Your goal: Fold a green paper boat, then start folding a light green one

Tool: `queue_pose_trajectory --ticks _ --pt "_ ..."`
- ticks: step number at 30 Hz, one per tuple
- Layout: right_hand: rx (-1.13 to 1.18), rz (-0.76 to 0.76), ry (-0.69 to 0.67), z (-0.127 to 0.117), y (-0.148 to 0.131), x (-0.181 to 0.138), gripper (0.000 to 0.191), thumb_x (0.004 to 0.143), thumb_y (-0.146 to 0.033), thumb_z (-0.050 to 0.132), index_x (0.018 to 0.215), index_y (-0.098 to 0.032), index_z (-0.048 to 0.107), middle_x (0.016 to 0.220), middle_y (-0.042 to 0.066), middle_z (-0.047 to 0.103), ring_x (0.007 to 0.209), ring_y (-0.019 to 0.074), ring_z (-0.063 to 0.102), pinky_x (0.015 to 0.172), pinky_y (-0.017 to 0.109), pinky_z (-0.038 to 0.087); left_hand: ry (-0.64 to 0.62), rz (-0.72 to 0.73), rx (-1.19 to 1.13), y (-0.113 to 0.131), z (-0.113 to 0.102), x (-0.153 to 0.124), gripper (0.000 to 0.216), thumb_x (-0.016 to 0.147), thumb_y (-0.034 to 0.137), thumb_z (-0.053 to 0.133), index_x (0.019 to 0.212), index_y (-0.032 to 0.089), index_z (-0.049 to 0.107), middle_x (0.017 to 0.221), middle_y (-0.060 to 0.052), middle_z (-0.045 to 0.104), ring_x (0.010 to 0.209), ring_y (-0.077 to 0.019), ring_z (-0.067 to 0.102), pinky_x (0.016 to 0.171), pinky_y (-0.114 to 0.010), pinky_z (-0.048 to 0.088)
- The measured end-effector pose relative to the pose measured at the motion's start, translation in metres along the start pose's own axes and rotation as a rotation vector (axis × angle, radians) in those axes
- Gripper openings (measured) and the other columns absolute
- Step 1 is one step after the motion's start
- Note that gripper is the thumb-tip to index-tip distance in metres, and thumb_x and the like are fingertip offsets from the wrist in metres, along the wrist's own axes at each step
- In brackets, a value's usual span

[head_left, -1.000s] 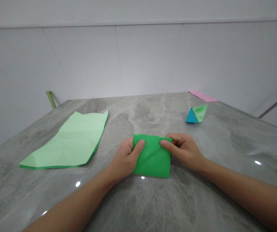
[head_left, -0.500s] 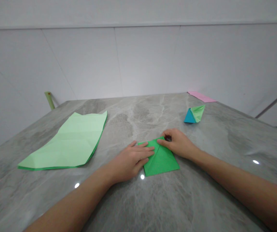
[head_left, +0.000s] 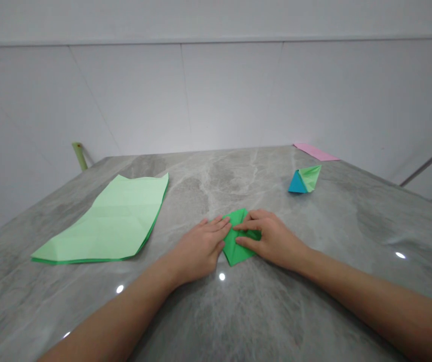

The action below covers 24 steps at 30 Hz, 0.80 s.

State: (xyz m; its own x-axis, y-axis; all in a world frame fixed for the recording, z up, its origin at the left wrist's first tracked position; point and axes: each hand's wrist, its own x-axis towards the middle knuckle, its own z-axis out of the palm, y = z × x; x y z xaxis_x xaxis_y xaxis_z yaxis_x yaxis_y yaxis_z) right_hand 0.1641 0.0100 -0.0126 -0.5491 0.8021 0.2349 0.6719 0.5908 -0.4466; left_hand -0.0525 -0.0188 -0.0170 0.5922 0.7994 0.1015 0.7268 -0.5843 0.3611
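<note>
A small sheet of green origami paper [head_left: 234, 255], partly folded, lies on the table between my hands. My left hand [head_left: 198, 249] lies flat with its fingers stretched out over the paper's left side, pressing it down. From the right, my right hand [head_left: 278, 239] grips the paper's right part between thumb and curved fingers, with that side turned inward. The fingers hide much of the right edge and some of the fold lines. A crease runs down the middle of the visible part.
A pile of large light green sheets [head_left: 114, 216] lies at the left. A small blue and light green folded paper piece [head_left: 304, 180] stands beyond my right hand. Pink paper [head_left: 316, 152] lies at the far right edge, by the white wall [head_left: 231, 95].
My right hand has moved from the paper's top corner down and inward, folding its right side toward the middle. The visible paper is narrower. My left hand stays on the left side.
</note>
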Motion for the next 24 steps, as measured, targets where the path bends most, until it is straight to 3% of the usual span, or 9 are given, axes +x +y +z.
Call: queue_pose_trajectory --ticks 4,7,16,24 --pt "0.018 0.03 -0.004 -0.001 0.001 0.0 0.025 0.078 -0.031 0.075 0.102 -0.024 0.077 0.095 0.007 0.067 0.095 0.0247 0.06 0.089 0.041 0.046 0.14 0.013 -0.088 -0.002 -0.004 0.002 0.038 0.089 0.013 0.052 0.125 0.016 0.064 0.134 -0.008 0.062 0.123 -0.0224 0.057 0.108 -0.039 0.042" --pt "0.045 0.009 -0.031 -0.005 0.003 0.001 0.025 0.078 -0.033 0.075 0.101 -0.024 0.076 0.094 0.007 0.065 0.095 0.0243 0.06 0.089 0.041 0.046 0.176 0.023 -0.108 0.004 -0.007 0.002 0.03 0.09 0.017 0.055 0.116 0.02 0.07 0.124 -0.007 0.068 0.114 -0.0237 0.062 0.101 -0.04 0.048" --pt "0.067 -0.015 -0.038 -0.006 -0.001 -0.001 0.021 0.078 -0.032 0.073 0.098 -0.026 0.074 0.095 0.006 0.061 0.097 0.0247 0.058 0.09 0.043 0.045 0.222 -0.005 -0.048 0.007 -0.003 -0.001 0.029 0.093 0.026 0.054 0.117 0.022 0.07 0.135 -0.011 0.059 0.119 -0.0251 0.058 0.104 -0.043 0.046" --pt "-0.011 0.011 -0.015 0.003 0.001 -0.002 0.047 0.074 -0.045 0.075 0.113 -0.022 0.066 0.106 0.009 0.058 0.104 0.0287 0.054 0.094 0.047 0.042 0.137 0.072 0.05 0.017 -0.001 -0.002 0.037 0.097 0.026 0.047 0.129 0.014 0.059 0.141 -0.013 0.053 0.135 -0.0246 0.043 0.115 -0.042 0.033"
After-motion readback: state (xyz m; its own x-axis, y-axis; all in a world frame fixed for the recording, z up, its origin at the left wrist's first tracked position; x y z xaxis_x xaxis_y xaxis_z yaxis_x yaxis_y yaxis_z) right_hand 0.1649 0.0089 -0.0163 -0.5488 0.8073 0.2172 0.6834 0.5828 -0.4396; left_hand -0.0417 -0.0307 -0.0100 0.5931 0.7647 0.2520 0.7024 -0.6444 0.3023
